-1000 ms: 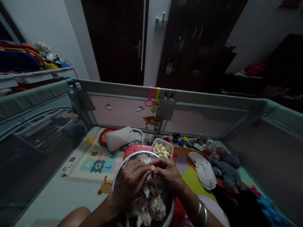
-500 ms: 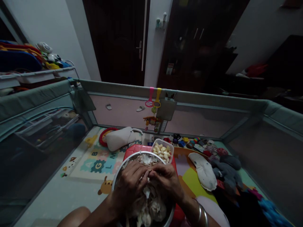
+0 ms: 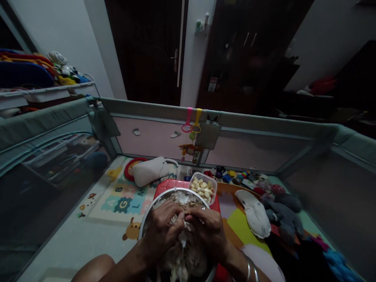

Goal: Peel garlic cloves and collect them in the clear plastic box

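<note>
Over a round metal bowl (image 3: 143,219), my left hand (image 3: 166,223) and my right hand (image 3: 207,229) meet fingertip to fingertip. Both are closed in a pinch around a small garlic clove (image 3: 187,212), mostly hidden by the fingers. Papery garlic skins (image 3: 183,197) fill the far side of the bowl, and whole garlic bulbs (image 3: 188,260) lie nearer to me under my hands. Just behind the bowl's right rim, a clear plastic container (image 3: 216,188) holds several peeled garlic cloves (image 3: 202,188).
Bowl and container rest on a red stool (image 3: 167,184). The padded playpen rail (image 3: 147,107) runs all round. On the play mat (image 3: 96,243) lie a white pillow-like thing (image 3: 149,172), a spotted cushion (image 3: 252,213), a grey plush toy (image 3: 283,213) and several small toys.
My hands stay together above the bowl, with the fingers slightly shifted around the clove. The whole view has moved slightly; the bowl and container stay in place.
</note>
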Demonstrator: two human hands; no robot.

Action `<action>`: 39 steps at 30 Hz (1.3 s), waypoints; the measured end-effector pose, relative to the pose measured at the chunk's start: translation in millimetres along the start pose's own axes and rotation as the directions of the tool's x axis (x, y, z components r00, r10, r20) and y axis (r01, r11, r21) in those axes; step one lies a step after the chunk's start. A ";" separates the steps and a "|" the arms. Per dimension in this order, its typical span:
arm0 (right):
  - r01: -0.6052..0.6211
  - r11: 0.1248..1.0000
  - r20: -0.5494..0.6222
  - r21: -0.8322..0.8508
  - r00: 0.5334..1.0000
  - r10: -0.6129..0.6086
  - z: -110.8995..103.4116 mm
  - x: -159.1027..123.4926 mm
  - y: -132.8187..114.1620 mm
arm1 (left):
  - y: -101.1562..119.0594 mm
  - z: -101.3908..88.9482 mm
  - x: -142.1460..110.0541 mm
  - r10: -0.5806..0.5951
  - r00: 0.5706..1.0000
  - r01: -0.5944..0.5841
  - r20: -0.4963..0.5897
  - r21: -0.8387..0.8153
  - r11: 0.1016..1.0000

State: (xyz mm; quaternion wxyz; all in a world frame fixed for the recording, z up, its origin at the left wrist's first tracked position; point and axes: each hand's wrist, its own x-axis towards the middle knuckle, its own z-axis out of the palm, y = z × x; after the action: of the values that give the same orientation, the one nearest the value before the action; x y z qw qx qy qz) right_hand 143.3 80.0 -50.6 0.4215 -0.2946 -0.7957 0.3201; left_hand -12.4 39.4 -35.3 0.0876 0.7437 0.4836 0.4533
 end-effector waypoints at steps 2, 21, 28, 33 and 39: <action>0.003 1.000 -0.011 0.003 1.000 -0.003 0.3 -0.3 -1.2 | 1.0 -0.5 0.9 -0.014 1.000 0.014 -0.006 -0.008 1.000; -0.293 0.694 -0.044 0.657 0.905 0.423 -2.8 10.5 3.4 | 0.2 0.7 1.4 -0.223 0.974 0.223 -0.033 -0.008 0.975; -0.322 0.625 -0.014 0.712 0.882 0.471 -5.0 13.0 12.0 | 0.4 1.1 -1.2 -0.105 0.995 0.104 -0.005 0.119 0.987; -0.389 0.683 0.010 0.618 0.873 0.487 -4.6 8.3 14.6 | 1.7 1.4 -2.8 -0.031 0.999 0.030 0.028 0.009 0.999; -0.380 0.728 0.047 0.570 0.900 0.433 -4.6 10.0 8.2 | 2.5 -0.3 -0.4 0.023 0.999 -0.025 -0.029 -0.076 0.997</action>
State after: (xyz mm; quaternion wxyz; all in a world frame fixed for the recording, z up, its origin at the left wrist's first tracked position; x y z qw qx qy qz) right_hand 144.2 93.7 -50.0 0.4441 -0.3371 -0.5604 0.6124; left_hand -11.1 37.7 -34.0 0.1038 0.7391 0.4580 0.4829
